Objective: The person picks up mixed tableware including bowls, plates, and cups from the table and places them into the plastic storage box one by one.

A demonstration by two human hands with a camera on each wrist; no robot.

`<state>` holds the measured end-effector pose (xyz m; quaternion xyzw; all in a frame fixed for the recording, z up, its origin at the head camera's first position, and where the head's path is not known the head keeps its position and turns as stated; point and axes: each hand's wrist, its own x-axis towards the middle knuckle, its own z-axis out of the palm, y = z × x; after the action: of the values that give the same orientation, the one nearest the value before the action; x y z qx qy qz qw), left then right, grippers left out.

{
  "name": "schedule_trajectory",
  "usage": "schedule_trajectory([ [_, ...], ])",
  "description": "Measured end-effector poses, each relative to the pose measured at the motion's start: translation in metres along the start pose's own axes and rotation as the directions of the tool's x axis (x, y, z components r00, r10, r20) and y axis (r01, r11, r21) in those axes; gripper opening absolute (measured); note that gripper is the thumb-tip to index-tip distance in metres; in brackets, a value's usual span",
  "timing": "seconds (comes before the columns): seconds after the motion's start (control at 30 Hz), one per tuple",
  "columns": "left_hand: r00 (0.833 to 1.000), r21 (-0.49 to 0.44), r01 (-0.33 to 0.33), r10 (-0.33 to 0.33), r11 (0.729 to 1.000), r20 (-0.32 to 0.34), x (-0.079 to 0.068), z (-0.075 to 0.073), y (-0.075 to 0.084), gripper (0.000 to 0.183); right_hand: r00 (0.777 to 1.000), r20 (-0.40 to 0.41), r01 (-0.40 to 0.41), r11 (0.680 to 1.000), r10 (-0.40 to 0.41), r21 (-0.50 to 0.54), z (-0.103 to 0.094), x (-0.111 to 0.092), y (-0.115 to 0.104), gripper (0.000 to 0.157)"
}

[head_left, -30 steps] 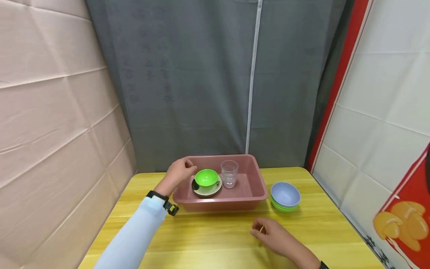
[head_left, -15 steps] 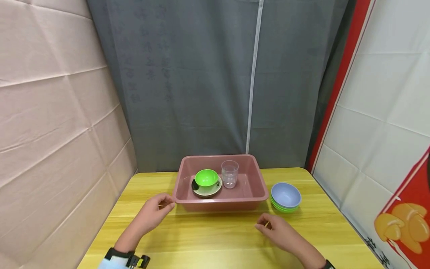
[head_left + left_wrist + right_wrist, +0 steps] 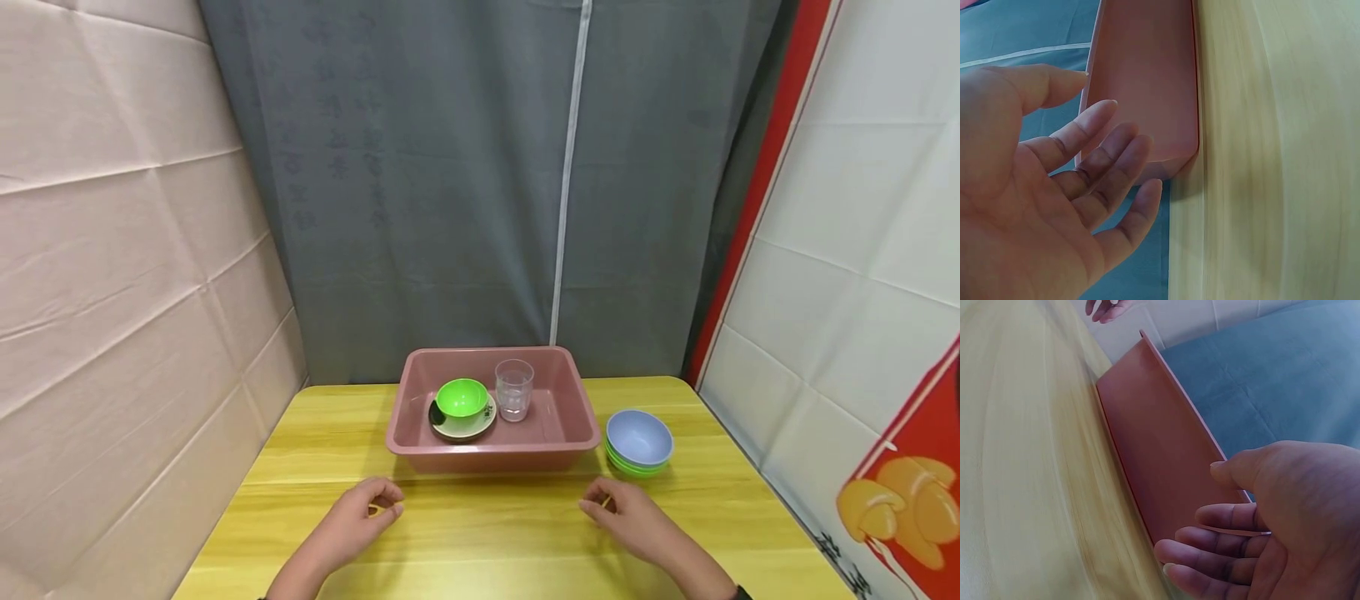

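Observation:
My left hand (image 3: 358, 517) hovers over the table in front of the pink basin, fingers loosely bent, with nothing in it. On the other side my right hand (image 3: 628, 518) is held the same way, also without anything in its fingers, nearest to the stacked bowls. The pink basin (image 3: 495, 457) stands at the back of the table. Inside it a green bowl (image 3: 462, 398) sits on a white plate (image 3: 480, 423), with a darker dish beneath and a black piece at the left whose kind I cannot tell. A clear glass (image 3: 513, 390) stands upright to the right.
A blue bowl (image 3: 639, 436) tops a stack with green bowls (image 3: 636, 470) just right of the basin. The yellow wood table (image 3: 480, 533) ends at a grey curtain (image 3: 420, 208) behind. Pale cloth (image 3: 142, 275) and a white panel (image 3: 862, 208) flank it.
My left hand has drawn back from the basin's left rim to the table in front of it. The right hand has barely shifted. The dishes in the basin have not moved.

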<state>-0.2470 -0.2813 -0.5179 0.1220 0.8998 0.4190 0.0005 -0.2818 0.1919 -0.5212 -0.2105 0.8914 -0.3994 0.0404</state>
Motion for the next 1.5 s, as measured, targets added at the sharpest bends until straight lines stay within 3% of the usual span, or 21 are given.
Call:
schedule_trajectory([
  [0.3, 1.000, -0.033, 0.019, -0.019, 0.999, 0.000, -0.003, 0.002, -0.004, 0.019, 0.999, -0.003, -0.035, 0.998, 0.035, 0.046, -0.002, 0.001, 0.003, 0.023],
  [0.5, 1.000, -0.052, 0.018, -0.018, 0.999, 0.000, -0.003, 0.006, -0.006, 0.019, 0.986, -0.094, -0.129, 0.988, 0.136, 0.081, -0.017, 0.002, 0.001, 0.021],
  [0.73, 1.000, -0.051, 0.005, -0.005, 0.999, 0.009, -0.002, 0.008, -0.005, 0.021, 0.941, -0.247, -0.237, 0.972, 0.232, 0.010, -0.055, 0.008, 0.011, 0.028],
  [0.93, 1.000, -0.062, -0.015, 0.015, 0.998, 0.003, -0.003, 0.011, -0.004, 0.018, 0.907, -0.358, -0.276, 0.955, 0.221, -0.110, -0.085, 0.019, 0.029, 0.029],
  [1.17, 0.999, -0.084, -0.037, 0.036, 0.996, -0.004, -0.004, 0.013, -0.006, 0.014, 0.872, -0.438, -0.360, 0.894, 0.220, -0.268, -0.101, 0.040, 0.052, 0.035],
  [1.33, 1.000, -0.090, -0.025, 0.026, 0.996, 0.004, -0.005, 0.013, -0.008, 0.014, 0.865, -0.433, -0.417, 0.842, 0.254, -0.340, -0.103, 0.050, 0.062, 0.044],
  [1.5, 1.000, -0.079, -0.015, 0.017, 0.997, 0.019, -0.005, 0.012, -0.010, 0.018, 0.864, -0.404, -0.452, 0.818, 0.302, -0.355, -0.104, 0.057, 0.063, 0.041],
])
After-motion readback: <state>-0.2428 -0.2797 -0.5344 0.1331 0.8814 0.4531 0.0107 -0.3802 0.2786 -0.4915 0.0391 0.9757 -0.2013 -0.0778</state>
